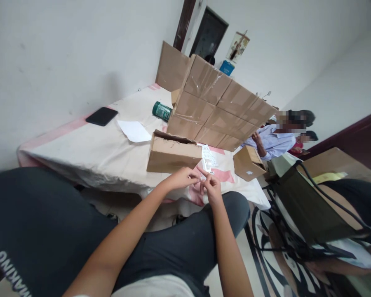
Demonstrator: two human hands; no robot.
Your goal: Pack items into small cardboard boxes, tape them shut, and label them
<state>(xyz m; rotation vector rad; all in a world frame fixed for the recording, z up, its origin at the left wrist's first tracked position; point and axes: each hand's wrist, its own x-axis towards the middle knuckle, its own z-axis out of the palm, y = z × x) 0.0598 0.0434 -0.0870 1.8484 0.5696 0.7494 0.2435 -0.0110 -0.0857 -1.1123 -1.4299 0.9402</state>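
Over the front edge of the table, my left hand and my right hand are close together. The fingers of my left hand are curled into a pinch, with anything between them too small to name. My right hand is pinched too, its index finger stretched toward the left; whatever it holds cannot be made out. Just behind them stands an open-topped cardboard box. Beside that box lie small white pieces and a printed sheet on the cloth.
Taped cartons form a stack behind. A green canister, white paper and black tablet-like object lie left on the tablecloth. Right are a small carton, a dark chair and other people.
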